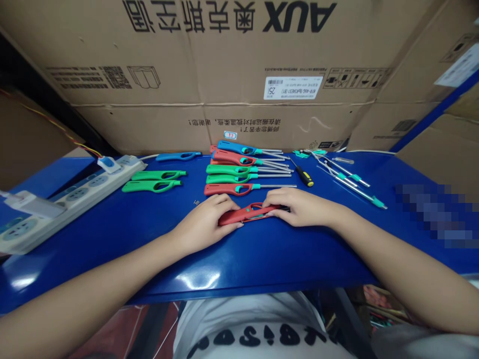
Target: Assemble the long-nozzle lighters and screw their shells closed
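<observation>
So yeah, the red lighter (pixel 247 214) sits between left hand (pixel 209 218) and right hand (pixel 299 206), each gripping an end.

Centre of frame: held lighter (pixel 235 216), between left hand (pixel 204 219) and right hand (pixel 299 207). On table (pixel 262 264) behind it: lined-up lighters (pixel 226 170) — screwdriver (pixel 304 175) just right, rod assemblies (pixel 355 177) farther right. Left of centre, handles (pixel 144 186); left edge, power strip (pixel 77 195). Carton (pixel 232 75) behind — across top.
</observation>
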Demonstrator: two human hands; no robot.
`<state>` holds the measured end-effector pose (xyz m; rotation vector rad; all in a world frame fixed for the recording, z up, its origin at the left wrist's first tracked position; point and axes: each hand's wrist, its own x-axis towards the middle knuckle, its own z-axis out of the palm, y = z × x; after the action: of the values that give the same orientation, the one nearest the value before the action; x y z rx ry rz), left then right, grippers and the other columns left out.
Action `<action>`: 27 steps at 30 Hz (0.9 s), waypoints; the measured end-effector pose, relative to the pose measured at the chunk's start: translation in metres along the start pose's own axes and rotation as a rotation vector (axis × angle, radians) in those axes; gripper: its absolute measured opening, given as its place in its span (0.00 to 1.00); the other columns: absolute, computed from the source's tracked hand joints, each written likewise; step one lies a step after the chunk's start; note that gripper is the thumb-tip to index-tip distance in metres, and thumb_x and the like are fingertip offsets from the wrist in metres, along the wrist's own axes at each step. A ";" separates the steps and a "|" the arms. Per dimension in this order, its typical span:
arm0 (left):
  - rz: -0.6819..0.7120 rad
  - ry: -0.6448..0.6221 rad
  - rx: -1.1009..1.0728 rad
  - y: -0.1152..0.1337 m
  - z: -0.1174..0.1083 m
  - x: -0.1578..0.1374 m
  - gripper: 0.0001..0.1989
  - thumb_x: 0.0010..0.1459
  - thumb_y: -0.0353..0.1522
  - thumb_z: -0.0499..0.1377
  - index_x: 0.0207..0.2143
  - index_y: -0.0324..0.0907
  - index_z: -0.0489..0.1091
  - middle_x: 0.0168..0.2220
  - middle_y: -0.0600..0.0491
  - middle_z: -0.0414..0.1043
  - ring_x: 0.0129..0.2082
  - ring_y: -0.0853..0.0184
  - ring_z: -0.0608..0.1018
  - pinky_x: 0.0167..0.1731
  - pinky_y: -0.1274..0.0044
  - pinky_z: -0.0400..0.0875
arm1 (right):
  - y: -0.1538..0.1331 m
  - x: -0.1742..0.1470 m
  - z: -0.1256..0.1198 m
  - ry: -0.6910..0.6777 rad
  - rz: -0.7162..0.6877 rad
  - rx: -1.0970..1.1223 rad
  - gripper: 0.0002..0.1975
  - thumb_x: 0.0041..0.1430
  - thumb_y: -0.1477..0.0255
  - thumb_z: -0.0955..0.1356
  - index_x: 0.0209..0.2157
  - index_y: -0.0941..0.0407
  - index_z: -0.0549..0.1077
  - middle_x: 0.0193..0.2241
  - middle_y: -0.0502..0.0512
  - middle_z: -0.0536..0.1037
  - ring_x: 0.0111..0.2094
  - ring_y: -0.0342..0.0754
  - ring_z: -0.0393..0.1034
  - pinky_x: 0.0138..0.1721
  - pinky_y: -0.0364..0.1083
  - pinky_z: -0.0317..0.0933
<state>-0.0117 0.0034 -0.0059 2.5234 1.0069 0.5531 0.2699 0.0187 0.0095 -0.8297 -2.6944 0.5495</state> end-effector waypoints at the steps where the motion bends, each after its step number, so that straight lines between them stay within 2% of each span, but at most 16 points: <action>1: 0.001 0.000 -0.001 0.000 0.000 0.000 0.12 0.63 0.39 0.62 0.45 0.43 0.71 0.46 0.48 0.74 0.48 0.58 0.76 0.49 0.67 0.72 | 0.000 0.000 0.000 0.001 0.001 0.002 0.08 0.68 0.72 0.64 0.42 0.56 0.76 0.37 0.57 0.78 0.37 0.49 0.72 0.41 0.47 0.64; 13: -0.006 -0.001 -0.006 -0.001 -0.001 -0.001 0.12 0.63 0.40 0.62 0.44 0.43 0.72 0.46 0.48 0.74 0.47 0.58 0.76 0.49 0.67 0.72 | -0.003 0.002 0.006 0.054 0.031 -0.029 0.08 0.59 0.78 0.66 0.38 0.56 0.75 0.33 0.54 0.77 0.33 0.47 0.70 0.36 0.45 0.61; 21: -0.025 -0.012 0.021 0.002 -0.001 0.000 0.12 0.63 0.39 0.61 0.46 0.43 0.71 0.47 0.49 0.73 0.47 0.58 0.77 0.50 0.68 0.72 | -0.003 0.003 0.005 0.054 0.038 -0.109 0.06 0.59 0.76 0.66 0.38 0.56 0.74 0.34 0.54 0.76 0.34 0.48 0.69 0.39 0.45 0.60; 27: -0.042 -0.026 0.041 0.000 -0.001 0.000 0.15 0.62 0.41 0.62 0.48 0.45 0.71 0.50 0.48 0.73 0.50 0.57 0.76 0.51 0.66 0.71 | -0.001 0.001 0.002 0.020 0.016 -0.143 0.07 0.62 0.71 0.67 0.42 0.55 0.74 0.36 0.55 0.77 0.38 0.49 0.70 0.43 0.48 0.61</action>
<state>-0.0123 0.0032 -0.0046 2.5319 1.0690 0.4910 0.2680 0.0182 0.0080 -0.8885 -2.7362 0.3531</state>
